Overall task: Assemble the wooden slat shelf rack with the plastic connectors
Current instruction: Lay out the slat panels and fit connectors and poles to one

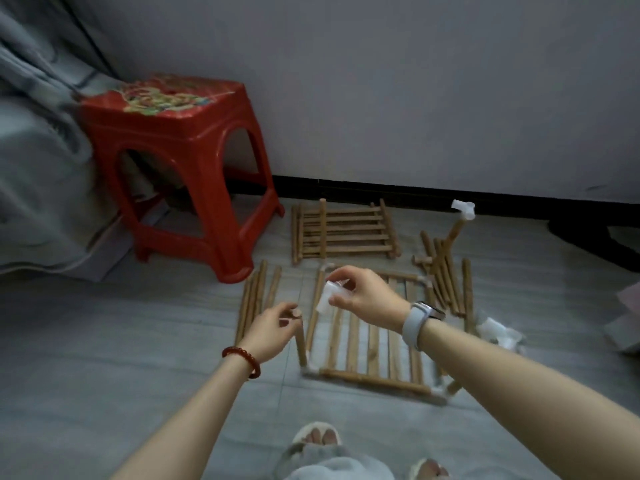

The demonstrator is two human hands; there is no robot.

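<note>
**Connector held over an upright post**

The right hand pinches a white plastic connector between thumb and fingers. Just below and left of that grip, the left hand curls its fingertips round the top of an upright wooden post, which stands in a corner joint of the slat shelf frame on the floor. Beyond the grip lies a second slat panel; loose wooden rods lie left.

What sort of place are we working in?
Probably a room at home, on the floor: grey tiles, a red plastic stool by the wall, bedding at left.
</note>
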